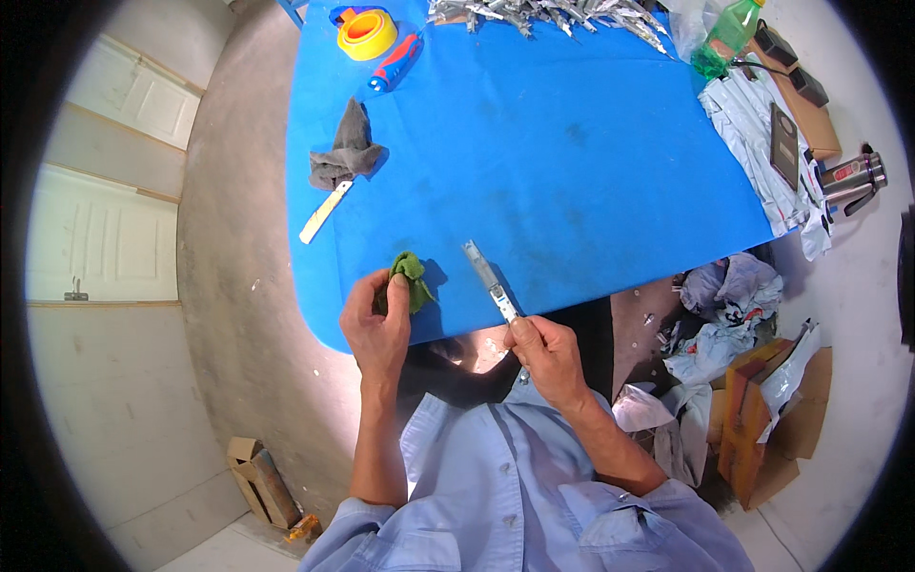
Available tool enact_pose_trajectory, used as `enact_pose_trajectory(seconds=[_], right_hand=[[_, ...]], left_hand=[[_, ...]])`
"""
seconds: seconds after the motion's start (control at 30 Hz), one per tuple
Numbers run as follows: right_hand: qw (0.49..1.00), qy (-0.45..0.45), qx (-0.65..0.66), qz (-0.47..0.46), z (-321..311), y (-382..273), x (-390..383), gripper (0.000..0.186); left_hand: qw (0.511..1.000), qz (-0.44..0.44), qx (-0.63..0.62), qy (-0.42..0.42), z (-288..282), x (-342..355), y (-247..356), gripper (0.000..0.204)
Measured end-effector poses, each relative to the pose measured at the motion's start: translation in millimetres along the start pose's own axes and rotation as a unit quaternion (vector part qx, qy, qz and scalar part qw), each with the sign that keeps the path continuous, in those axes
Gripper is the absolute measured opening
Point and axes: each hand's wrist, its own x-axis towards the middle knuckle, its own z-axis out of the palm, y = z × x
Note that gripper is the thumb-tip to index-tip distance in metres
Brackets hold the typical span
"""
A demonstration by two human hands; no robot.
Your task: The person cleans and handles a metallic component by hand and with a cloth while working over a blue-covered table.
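My left hand (376, 332) is closed on a crumpled green cloth (407, 271), pinched between thumb and fingers above the table's near edge. In my right hand (553, 360) is a long, narrow silver metal hinge-like piece (490, 281), gripped at its lower end and tilted up to the left. The piece and the cloth are apart. Beyond my left hand, a grey cloth (347, 153) lies bunched on the blue-covered table (534, 162). A pale yellow strip (326, 212) sticks out from under it.
At the far edge lies a heap of similar metal pieces (553, 13). A yellow tape roll (368, 34) and a red-and-blue handle (396, 63) sit far left. On the right are a green bottle (729, 38), white plastic bags (753, 143) and a metal flask (853, 179). Cardboard boxes (772, 419) stand below.
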Motion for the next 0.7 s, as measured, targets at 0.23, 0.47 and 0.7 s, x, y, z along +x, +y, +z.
enact_pose_trajectory(seconds=[0.23, 0.47, 0.7], right_hand=[[1.0, -0.001, 0.006, -0.006, 2.4, -2.9, -0.7, 0.033], [0.999, 0.004, -0.034, -0.033, 2.8, 1.9, 0.5, 0.031], [0.99, 0.026, -0.099, -0.093, 8.5, 1.4, 0.1, 0.029]], left_hand=[[0.997, 0.06, 0.044, 0.021, 2.9, -1.7, -0.5, 0.013], [0.995, 0.08, 0.056, 0.03, 4.0, -1.0, 0.6, 0.011], [0.993, 0.093, 0.064, 0.027, 4.4, -1.1, 0.7, 0.013]])
